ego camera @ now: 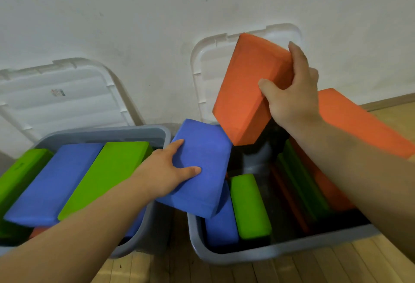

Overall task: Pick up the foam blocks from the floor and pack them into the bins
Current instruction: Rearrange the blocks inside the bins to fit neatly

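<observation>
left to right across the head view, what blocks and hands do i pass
far-left green block, long blue block, second green block, left hand, held blue block, held orange block, right hand, far-right orange block. Omitted for overlap: small green block in the right bin.

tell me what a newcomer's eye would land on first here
The orange block stands out first, held high and tilted in the right hand above the right bin. Next comes the blue block that the left hand grips over that bin's left side. The left bin is already crowded with green and blue blocks.
</observation>
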The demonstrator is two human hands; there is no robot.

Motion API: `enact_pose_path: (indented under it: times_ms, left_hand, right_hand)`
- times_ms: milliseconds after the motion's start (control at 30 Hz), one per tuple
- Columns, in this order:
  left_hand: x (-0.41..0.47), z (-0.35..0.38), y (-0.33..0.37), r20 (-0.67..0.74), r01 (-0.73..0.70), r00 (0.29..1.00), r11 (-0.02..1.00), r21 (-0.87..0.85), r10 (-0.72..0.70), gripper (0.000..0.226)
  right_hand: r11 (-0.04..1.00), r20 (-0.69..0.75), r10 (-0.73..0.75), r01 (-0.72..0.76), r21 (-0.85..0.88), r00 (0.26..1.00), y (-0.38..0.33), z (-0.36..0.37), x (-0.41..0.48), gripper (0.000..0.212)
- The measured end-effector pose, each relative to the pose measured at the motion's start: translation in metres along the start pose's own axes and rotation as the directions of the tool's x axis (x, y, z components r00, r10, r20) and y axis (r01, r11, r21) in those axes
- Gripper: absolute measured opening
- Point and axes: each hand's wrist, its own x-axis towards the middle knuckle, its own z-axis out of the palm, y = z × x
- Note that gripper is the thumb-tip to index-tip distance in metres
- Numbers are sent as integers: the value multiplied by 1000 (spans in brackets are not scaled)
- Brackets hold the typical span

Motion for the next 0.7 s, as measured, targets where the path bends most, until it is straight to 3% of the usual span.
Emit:
enact_pose_path:
  times_ms: [267, 367, 567, 700]
  left_hand:
    - [-1, -2, 3, 36, -1, 999, 1000, -23, 2, 101]
    - [-3, -5, 4, 49, 10, 999, 999, -38, -8, 99]
    - [-4, -6, 8, 55, 15, 998, 1000, -9, -15, 99]
    - [-3, -7, 8, 59, 11, 998, 1000, 7, -12, 99]
  right_hand:
    - [977, 38, -87, 93, -191, 995, 5, -10, -4, 85]
    - [938, 131, -109, 145, -316, 985, 11, -5, -10, 89]
    - [865, 284, 60, 92, -494, 957, 32, 5, -33, 84]
    - [748, 349, 346, -31, -663, 871, 36, 5, -41, 90]
